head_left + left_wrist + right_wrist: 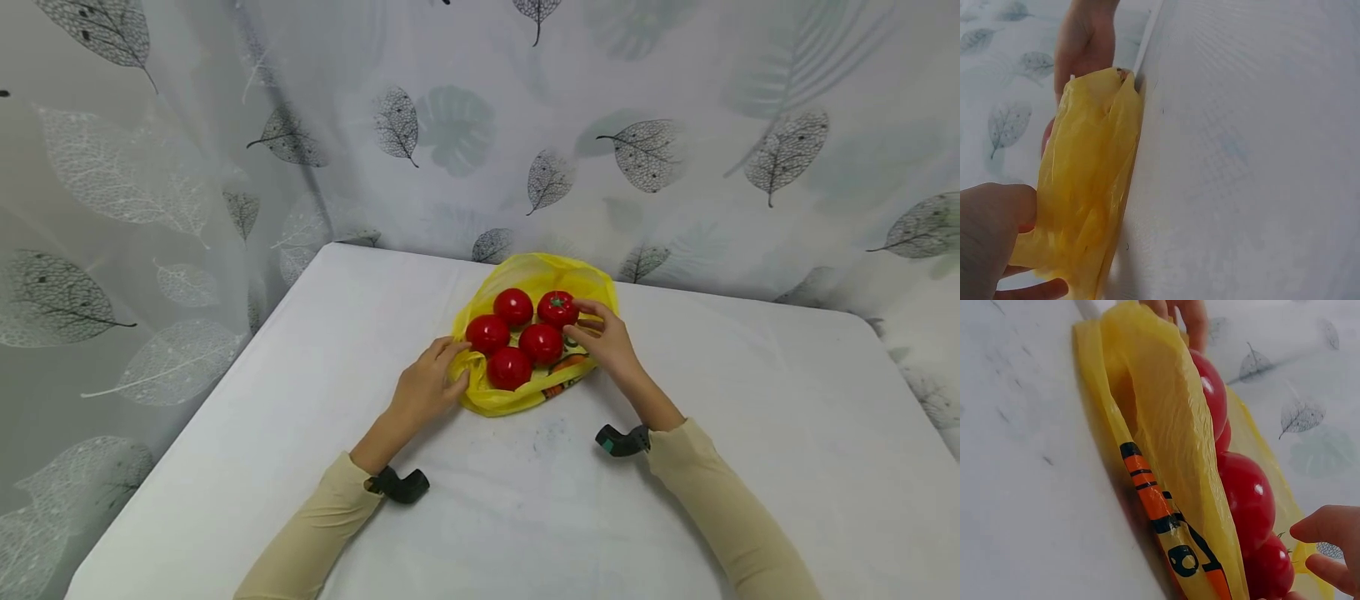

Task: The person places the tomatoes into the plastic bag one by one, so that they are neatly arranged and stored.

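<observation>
Several glossy red tomatoes [510, 368] lie together inside a yellow plastic bag [495, 404], whose mouth is spread wide. My left hand [423, 387] is at the bag's left edge. In the left wrist view its thumb and fingers hold a fold of the yellow film. Over the bag's right side, my right hand [611, 342] is beside the tomato with a green stem [557, 309]. Seen from the right wrist, its fingers [1329, 528] are loosely bent and spread around the stem end, with a gap between the upper fingers and the red skin.
A white-covered table [750, 400] carries the bag near its far edge. Behind it hangs a pale curtain [465, 50] printed with leaves. Black wrist cameras [401, 486] are strapped at both cuffs. Dark and orange print marks the bag's near side.
</observation>
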Available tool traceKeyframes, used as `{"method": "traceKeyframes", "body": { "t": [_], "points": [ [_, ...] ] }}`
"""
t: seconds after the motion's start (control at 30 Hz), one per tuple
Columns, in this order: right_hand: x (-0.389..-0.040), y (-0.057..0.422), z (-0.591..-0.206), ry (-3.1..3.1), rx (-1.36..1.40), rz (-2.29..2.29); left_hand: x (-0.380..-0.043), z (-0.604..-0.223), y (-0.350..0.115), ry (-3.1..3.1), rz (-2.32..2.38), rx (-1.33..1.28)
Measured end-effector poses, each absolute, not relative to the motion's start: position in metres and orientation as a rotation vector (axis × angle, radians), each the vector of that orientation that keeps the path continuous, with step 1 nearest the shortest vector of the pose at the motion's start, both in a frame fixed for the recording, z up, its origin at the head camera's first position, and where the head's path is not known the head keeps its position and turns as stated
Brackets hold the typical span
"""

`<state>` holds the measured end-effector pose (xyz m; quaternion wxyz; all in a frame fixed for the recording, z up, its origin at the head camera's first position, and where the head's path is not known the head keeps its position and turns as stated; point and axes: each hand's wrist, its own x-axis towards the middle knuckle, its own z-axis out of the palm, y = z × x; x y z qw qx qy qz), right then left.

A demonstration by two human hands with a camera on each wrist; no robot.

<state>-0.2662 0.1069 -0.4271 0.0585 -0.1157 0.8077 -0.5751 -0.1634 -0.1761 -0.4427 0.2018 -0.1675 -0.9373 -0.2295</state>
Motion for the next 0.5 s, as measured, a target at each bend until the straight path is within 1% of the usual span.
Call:
{"method": "traceKeyframes", "body": {
  "t": [0.13,0.5],
  "points": [
    [-0.257,0.109,-0.426,2.412,-0.356,-1.757,-0.164,-0.443,-0.177,-2.618,-0.627,-0.461],
    [-0.231,0.116,-0.426,2.375,-0.484,-1.741,-0.165,-0.443,-0.183,-2.603,-0.610,-0.412]
  ]
}}
